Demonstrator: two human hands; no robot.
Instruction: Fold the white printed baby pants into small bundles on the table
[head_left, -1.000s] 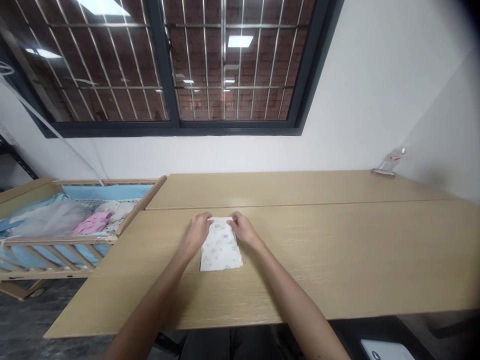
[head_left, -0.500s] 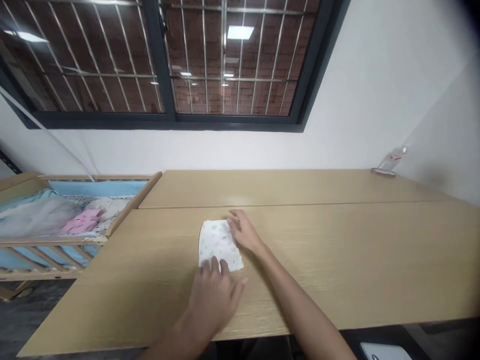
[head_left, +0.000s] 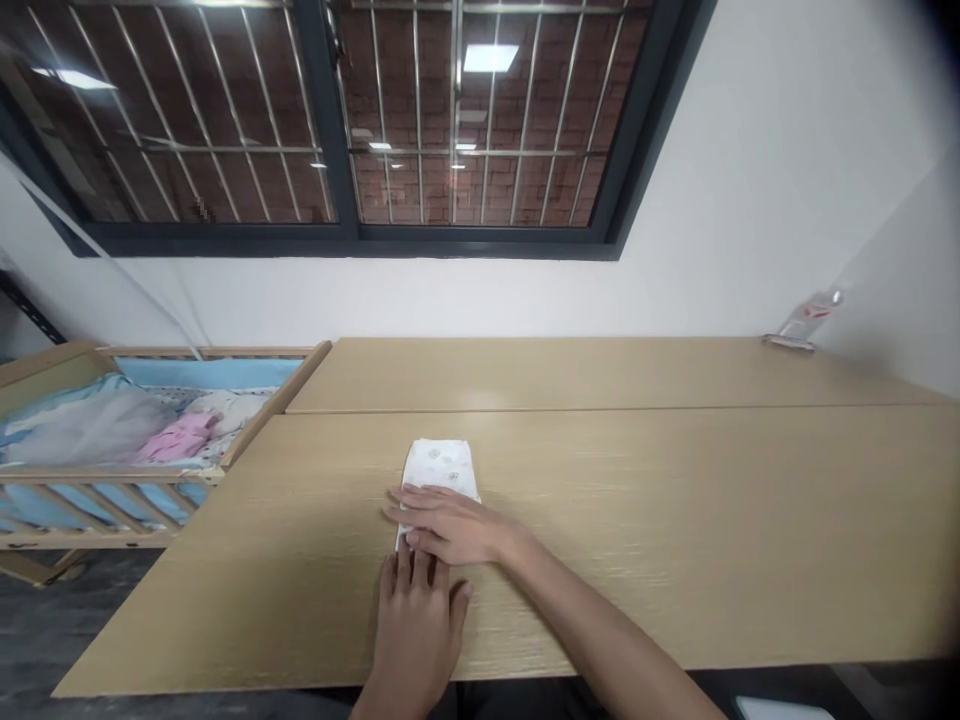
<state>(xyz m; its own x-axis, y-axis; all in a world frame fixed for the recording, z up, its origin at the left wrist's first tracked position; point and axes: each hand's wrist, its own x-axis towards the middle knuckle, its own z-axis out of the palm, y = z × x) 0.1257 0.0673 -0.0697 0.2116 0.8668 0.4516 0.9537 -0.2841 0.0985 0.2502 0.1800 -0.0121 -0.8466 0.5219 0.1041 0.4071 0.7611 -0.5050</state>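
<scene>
the small folded white cloth with faint green prints looks like soft, matt cotton, smooth on top and slightly puffed at its edges. it lies on a long pale wooden table whose top shows fine straight grain and a low satin sheen, with a thin seam across it. the light wooden crib has smooth, dull rails; inside it, a pink garment reads as soft cloth and a grey sheet as thin, gauzy fabric. the dark window frame looks like matt painted metal, its glass glossy with lamp reflections. the white wall is flat and matt. the small clear bottle looks like shiny plastic.
</scene>
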